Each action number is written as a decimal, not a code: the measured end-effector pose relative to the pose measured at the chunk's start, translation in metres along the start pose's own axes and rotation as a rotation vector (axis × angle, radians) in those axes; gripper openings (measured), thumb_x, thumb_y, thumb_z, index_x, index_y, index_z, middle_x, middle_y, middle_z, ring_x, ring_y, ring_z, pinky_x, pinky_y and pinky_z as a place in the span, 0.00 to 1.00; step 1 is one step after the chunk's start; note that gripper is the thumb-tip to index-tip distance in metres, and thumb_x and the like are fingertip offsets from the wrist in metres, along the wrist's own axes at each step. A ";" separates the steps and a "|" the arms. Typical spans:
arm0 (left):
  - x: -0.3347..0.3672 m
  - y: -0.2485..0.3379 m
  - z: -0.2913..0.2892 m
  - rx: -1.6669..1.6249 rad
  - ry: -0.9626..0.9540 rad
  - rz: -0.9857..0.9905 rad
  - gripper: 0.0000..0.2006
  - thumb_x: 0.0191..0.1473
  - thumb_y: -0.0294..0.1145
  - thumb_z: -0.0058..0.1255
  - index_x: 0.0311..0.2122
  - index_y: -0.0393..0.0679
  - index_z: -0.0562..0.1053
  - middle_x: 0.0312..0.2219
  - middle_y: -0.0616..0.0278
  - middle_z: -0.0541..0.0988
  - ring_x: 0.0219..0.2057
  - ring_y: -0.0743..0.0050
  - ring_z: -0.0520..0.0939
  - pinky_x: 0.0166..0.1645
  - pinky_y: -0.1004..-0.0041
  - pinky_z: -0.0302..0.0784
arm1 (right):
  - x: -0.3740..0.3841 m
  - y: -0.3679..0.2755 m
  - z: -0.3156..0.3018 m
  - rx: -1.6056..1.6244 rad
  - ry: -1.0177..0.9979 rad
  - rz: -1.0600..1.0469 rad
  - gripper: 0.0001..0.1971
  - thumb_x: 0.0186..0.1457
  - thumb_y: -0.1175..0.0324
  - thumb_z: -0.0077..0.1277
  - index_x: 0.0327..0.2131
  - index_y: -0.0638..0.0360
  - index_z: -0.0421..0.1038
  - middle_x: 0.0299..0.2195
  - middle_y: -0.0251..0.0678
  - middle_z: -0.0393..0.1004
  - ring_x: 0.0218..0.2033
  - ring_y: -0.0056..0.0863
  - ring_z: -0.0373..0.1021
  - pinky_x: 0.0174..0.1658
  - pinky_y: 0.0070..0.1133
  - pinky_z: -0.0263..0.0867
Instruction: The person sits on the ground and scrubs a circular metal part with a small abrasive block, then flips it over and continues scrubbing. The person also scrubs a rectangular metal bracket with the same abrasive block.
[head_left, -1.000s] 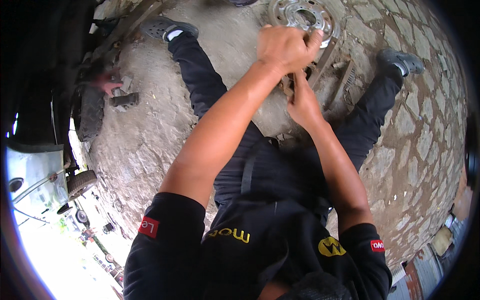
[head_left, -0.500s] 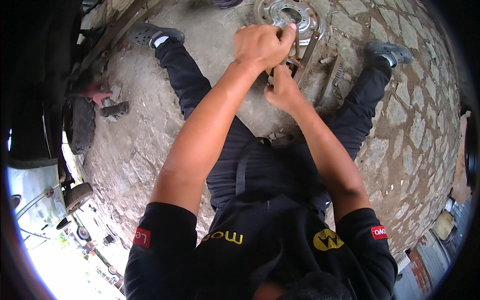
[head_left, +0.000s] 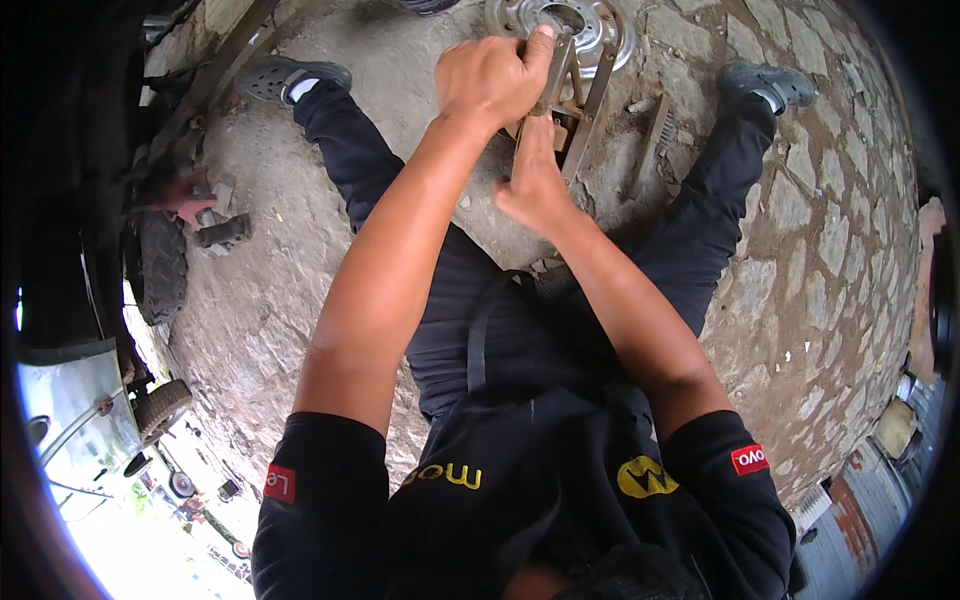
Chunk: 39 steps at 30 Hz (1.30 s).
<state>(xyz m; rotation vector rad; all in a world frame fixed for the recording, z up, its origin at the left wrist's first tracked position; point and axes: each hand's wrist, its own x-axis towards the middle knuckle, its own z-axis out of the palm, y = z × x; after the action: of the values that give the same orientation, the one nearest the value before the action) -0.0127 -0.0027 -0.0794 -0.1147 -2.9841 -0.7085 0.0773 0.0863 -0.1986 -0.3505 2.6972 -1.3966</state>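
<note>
Between my outstretched legs stands a rusty brown metal frame (head_left: 592, 115) made of parallel flat bars with cross pieces. My left hand (head_left: 492, 78) is closed round its upper left bar, the thumb lying along the top. Close below, my right hand (head_left: 540, 190) touches the frame's near end. Its fingers stretch forward along the bar, and the thumb sticks out to the left, slightly blurred. What lies under both hands is partly hidden. Just beyond the frame a silvery round wheel rim (head_left: 618, 35) lies on the ground.
A wire brush (head_left: 652, 145) with a long handle lies right of the frame. Stone paving (head_left: 790, 215) covers the ground at right. On the left are a dark cylindrical piece (head_left: 224, 231), a red metal part (head_left: 188, 207) and a big tyre (head_left: 163, 258). Corrugated sheets (head_left: 850, 520) stand lower right.
Both hands and the frame have shifted a little left in the picture. My right thumb has swung outward and its fingers have straightened; more of the frame shows.
</note>
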 end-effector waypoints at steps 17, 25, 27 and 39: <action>-0.003 0.012 -0.004 -0.007 -0.033 0.005 0.34 0.63 0.60 0.31 0.24 0.45 0.82 0.23 0.48 0.82 0.32 0.43 0.83 0.43 0.54 0.76 | -0.021 0.005 -0.009 0.014 0.024 -0.030 0.52 0.41 0.80 0.52 0.67 0.80 0.32 0.68 0.69 0.37 0.72 0.61 0.32 0.74 0.36 0.33; -0.001 0.022 -0.001 0.028 0.004 0.040 0.34 0.63 0.60 0.31 0.24 0.45 0.82 0.24 0.48 0.82 0.32 0.43 0.83 0.44 0.53 0.75 | -0.028 -0.010 -0.012 0.017 0.074 -0.055 0.53 0.40 0.78 0.53 0.66 0.82 0.30 0.68 0.72 0.36 0.72 0.62 0.32 0.74 0.36 0.35; 0.001 0.020 0.001 0.037 0.004 0.037 0.34 0.63 0.61 0.31 0.24 0.47 0.83 0.23 0.50 0.82 0.32 0.45 0.83 0.43 0.55 0.75 | -0.029 -0.007 -0.010 0.064 0.044 0.037 0.53 0.41 0.77 0.54 0.66 0.82 0.30 0.68 0.71 0.35 0.72 0.61 0.32 0.73 0.37 0.36; 0.004 0.020 0.004 0.045 -0.011 0.014 0.33 0.63 0.63 0.32 0.24 0.51 0.83 0.22 0.55 0.83 0.33 0.49 0.84 0.42 0.59 0.75 | -0.006 0.020 -0.012 0.021 0.051 0.178 0.53 0.41 0.81 0.54 0.67 0.79 0.32 0.68 0.68 0.38 0.72 0.59 0.34 0.72 0.42 0.42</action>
<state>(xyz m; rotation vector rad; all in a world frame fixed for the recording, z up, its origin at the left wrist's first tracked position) -0.0154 0.0169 -0.0736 -0.1366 -3.0046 -0.6406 0.0773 0.1083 -0.2078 -0.0716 2.6746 -1.3995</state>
